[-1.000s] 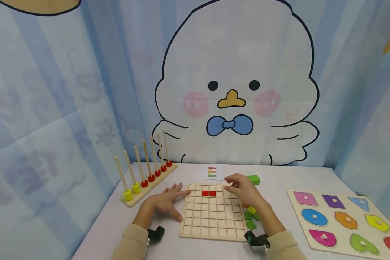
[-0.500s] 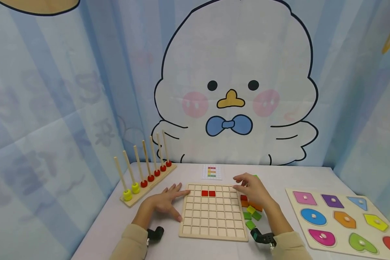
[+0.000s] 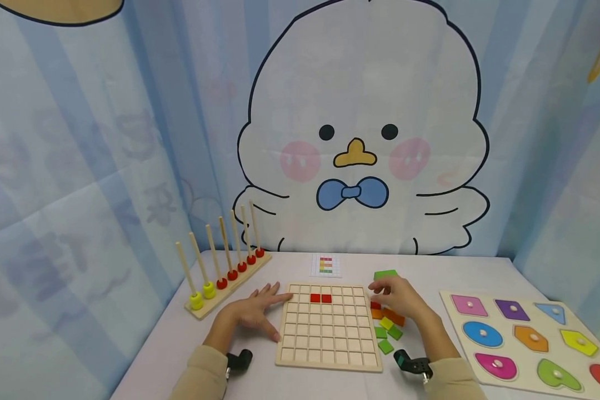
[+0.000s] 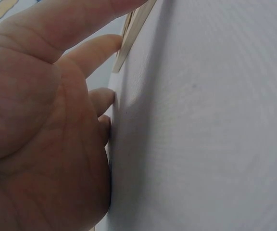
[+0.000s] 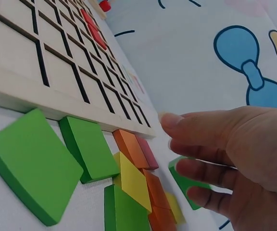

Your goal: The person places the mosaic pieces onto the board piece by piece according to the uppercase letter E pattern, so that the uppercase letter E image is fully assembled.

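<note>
A wooden grid board (image 3: 328,366) lies on the table, with a red tile (image 3: 315,298) and a second red tile (image 3: 326,299) side by side in its second row. My left hand (image 3: 252,311) is spread beside the board, index finger and thumb touching its left edge. Past the board's far right corner hovers my right hand (image 3: 400,295), fingers loosely bent, nothing visible in its grasp. Just below it are a red tile (image 3: 376,305), an orange tile (image 3: 376,314) and a yellow tile (image 3: 386,323). A green tile (image 5: 35,166) lies by the board in the right wrist view.
A small pattern card (image 3: 325,265) lies behind the board. More green tiles (image 3: 385,274) lie beyond my right hand. At left stands a peg rack (image 3: 232,286) with red and yellow beads; at right lies a knobbed shape puzzle (image 3: 525,339).
My right hand has moved right and slightly nearer, off the board's far right corner, uncovering red and orange tiles. The left hand and the two red tiles in the grid stay put.
</note>
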`<state>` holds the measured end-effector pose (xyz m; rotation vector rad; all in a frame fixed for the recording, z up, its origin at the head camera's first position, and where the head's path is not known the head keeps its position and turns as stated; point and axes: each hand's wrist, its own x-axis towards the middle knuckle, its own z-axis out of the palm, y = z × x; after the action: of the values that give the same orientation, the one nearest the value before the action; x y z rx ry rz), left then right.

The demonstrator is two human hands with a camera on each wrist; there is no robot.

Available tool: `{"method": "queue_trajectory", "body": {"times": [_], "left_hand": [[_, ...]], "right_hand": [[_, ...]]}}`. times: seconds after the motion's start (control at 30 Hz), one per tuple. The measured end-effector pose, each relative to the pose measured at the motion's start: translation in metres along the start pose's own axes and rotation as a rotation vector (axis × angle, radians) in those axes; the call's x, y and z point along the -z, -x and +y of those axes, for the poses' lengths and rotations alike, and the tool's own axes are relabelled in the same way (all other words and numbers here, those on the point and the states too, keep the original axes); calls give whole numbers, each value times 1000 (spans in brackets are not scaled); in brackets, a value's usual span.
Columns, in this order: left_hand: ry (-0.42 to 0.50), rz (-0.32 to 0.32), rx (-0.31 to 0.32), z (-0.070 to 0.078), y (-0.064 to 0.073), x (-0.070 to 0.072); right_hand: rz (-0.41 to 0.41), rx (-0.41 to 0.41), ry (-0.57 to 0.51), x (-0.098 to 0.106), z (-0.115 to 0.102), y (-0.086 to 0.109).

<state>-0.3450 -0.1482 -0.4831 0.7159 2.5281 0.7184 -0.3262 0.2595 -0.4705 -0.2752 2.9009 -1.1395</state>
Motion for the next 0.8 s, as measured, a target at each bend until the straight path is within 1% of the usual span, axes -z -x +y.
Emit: {"method": "queue_trajectory", "body": {"times": [0.17,0.3,0.53,0.8], "left_hand": [[10,2,-4,0,0,0],[6,3,-2,0,0,-1],[9,3,-3,0,0,-1],[11,0,9,0,0,-1]], "right_hand": [[-48,-8,13,1,3,2],[-64,-10,27,1,6,2],[-68,-15,44,-2,11,0],[-52,-36,66,-5,10,-2]]}}
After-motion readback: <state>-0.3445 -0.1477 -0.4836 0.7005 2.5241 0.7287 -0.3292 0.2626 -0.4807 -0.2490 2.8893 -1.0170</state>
